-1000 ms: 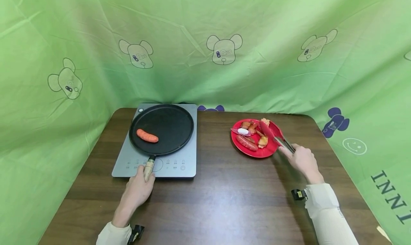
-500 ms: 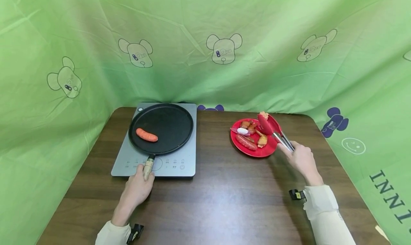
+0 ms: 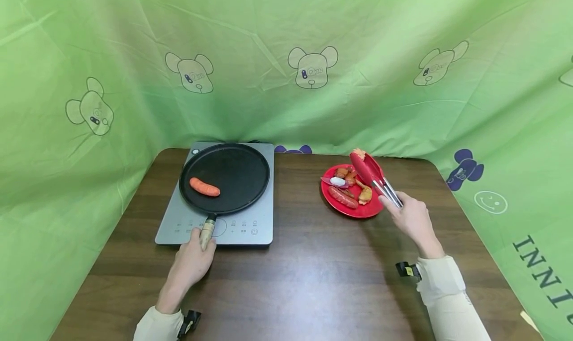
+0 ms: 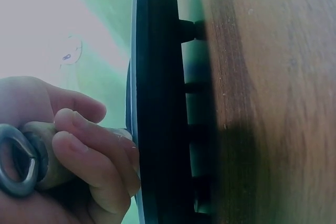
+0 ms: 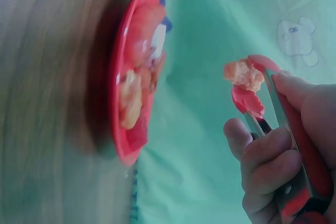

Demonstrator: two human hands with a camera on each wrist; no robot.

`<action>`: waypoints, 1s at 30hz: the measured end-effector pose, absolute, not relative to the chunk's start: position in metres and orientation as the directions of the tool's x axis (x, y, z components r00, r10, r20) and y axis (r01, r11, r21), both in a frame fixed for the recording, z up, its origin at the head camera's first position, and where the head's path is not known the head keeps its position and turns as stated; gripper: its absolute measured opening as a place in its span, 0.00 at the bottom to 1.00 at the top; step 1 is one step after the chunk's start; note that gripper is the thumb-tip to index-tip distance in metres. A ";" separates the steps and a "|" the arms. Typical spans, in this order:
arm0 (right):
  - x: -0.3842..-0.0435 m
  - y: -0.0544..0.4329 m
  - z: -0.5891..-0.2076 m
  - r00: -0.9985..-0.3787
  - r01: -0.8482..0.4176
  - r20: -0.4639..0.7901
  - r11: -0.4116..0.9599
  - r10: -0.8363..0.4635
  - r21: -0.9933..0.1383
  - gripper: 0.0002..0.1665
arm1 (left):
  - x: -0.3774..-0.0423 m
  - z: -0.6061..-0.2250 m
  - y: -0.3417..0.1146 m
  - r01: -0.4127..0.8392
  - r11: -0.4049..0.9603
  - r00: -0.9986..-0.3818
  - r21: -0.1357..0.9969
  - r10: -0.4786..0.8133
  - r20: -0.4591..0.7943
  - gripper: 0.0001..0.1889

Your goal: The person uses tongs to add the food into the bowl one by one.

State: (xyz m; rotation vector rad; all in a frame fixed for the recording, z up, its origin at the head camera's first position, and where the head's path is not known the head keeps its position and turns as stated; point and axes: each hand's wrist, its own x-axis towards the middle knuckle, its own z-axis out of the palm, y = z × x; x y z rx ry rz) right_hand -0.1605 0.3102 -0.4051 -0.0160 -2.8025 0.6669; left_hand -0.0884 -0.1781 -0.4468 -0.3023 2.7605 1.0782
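My left hand grips the wooden handle of a flat black pan; the left wrist view shows fingers curled around it and a metal ring at its end. On the pan's left side lies an orange-red sausage. My right hand holds metal tongs with red tips. Pinched between those tips is a crumbly golden piece of food, raised above the red plate. That plate bears a split sausage, a browned chicken piece and other browned pieces.
The pan sits on a silver induction cooker at the left of the brown wooden table. A white oval item lies on the plate's left side. Green printed cloth hangs behind and along both sides.
The tongs have lifted the golden piece off the plate and carried it up and leftward; my right hand has shifted slightly left with them. The left hand and pan have stayed put.
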 end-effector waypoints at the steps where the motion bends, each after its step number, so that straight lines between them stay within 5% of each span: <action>1: -0.161 0.307 -0.404 -0.966 -0.052 0.248 0.891 0.069 -0.451 0.30 | -0.088 -0.447 -0.178 -0.244 0.720 -0.967 0.649 -0.129 -0.220 0.22; 14: -0.168 0.264 -0.398 -0.953 -0.170 0.301 0.859 -0.019 -0.483 0.20 | -0.089 -0.446 -0.176 -0.238 0.724 -0.969 0.647 -0.131 -0.210 0.22; 30: -0.181 0.206 -0.391 -0.939 -0.288 0.321 0.794 -0.124 -0.535 0.19 | -0.088 -0.447 -0.178 -0.231 0.747 -0.971 0.624 -0.133 -0.201 0.23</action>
